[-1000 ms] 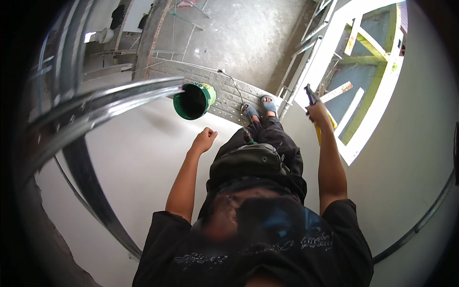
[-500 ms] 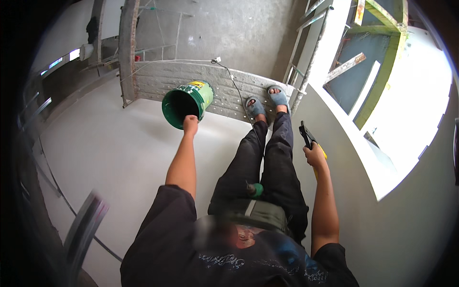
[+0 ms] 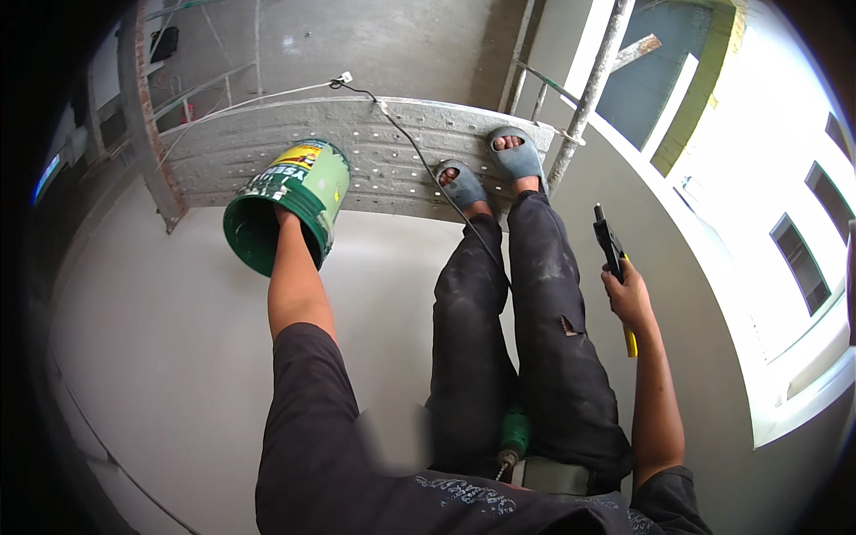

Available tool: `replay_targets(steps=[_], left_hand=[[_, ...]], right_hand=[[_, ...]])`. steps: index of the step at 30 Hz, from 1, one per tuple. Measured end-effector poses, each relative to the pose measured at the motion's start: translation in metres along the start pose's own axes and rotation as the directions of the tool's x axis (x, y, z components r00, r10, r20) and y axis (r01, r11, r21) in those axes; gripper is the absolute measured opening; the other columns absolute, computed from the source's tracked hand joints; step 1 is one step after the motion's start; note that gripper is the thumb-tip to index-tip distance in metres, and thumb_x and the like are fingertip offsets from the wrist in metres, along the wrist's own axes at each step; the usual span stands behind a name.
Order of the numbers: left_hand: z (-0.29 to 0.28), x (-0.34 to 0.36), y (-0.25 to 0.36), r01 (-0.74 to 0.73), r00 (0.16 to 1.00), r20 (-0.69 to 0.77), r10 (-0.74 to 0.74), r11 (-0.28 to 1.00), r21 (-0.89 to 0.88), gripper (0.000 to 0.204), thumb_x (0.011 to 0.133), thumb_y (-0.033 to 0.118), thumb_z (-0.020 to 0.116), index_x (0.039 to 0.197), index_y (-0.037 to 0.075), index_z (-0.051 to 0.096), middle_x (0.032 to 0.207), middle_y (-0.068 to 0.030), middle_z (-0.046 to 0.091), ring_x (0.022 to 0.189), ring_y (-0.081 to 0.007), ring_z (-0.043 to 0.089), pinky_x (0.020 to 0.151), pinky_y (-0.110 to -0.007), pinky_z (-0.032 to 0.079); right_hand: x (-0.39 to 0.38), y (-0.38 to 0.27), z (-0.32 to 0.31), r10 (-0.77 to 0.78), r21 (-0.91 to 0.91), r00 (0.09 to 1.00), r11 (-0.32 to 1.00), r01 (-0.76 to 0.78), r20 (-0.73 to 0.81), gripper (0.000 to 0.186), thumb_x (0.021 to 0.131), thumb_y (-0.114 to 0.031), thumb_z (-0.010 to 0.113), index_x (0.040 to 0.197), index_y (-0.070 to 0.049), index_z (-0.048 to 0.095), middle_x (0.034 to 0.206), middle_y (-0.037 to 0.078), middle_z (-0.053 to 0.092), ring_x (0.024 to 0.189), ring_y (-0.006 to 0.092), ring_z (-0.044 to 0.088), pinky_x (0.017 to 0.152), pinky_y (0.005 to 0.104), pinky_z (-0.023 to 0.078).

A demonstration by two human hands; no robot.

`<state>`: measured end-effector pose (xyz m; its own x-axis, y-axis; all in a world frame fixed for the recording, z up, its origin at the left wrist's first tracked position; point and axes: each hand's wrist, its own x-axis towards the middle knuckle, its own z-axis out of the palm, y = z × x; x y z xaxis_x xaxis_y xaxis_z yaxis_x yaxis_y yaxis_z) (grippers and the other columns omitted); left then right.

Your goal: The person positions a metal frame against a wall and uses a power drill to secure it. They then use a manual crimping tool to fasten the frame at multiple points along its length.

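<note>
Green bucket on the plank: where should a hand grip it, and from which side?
Grip the green bucket at its rim, coming from the open mouth side that faces the person. It lies tilted on the scaffold plank, and the left hand already reaches into that mouth; no handle shows.

Left arm: we stretch it out straight, down and forward, with the sleeve ending at the elbow.
Left hand (image 3: 287,217): we cannot see the fingers; they are hidden inside a green bucket (image 3: 283,203), so we cannot tell how they sit.
Right arm: we bend it at the elbow and lift the forearm up along our right side.
Right hand (image 3: 628,292): we curl the fingers tight around a yellow and black tool (image 3: 613,259), which points up.
Legs: we stand with both legs straight, feet side by side in grey sandals (image 3: 489,169).
</note>
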<state>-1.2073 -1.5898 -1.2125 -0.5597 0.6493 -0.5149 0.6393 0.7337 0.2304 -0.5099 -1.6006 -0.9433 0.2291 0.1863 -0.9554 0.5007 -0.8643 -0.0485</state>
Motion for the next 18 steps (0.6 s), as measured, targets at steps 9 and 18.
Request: replay_targets(steps=[9,18], left_hand=[[-0.008,0.005,-0.007,0.343,0.892,0.047,-0.45,0.604,-0.719,0.039,0.097,0.028,0.062,0.121,-0.002,0.066,0.11,-0.0209,0.072,0.096,-0.033,0.071,0.082,-0.041,0.058],[-0.1,-0.148,0.048,0.198,0.821,-0.411,-0.396,0.873,-0.446,0.047,0.101,0.038,0.06,0.11,-0.007,0.068,0.093,-0.0171,0.072,0.07,-0.0228,0.07,0.058,-0.031,0.058]], right_hand=[[-0.011,-0.073,0.001,-0.248,0.237,0.962,0.933,0.269,-0.115,0.02,0.093,-0.013,0.062,0.109,-0.001,0.061,0.071,-0.002,0.054,0.057,0.0059,0.049,0.053,0.0254,0.04],[-0.09,-0.103,-0.025,-0.457,0.425,0.835,0.719,0.55,-0.307,0.012,0.093,-0.004,0.066,0.103,0.002,0.063,0.082,-0.002,0.061,0.078,0.005,0.053,0.07,0.0231,0.044]])
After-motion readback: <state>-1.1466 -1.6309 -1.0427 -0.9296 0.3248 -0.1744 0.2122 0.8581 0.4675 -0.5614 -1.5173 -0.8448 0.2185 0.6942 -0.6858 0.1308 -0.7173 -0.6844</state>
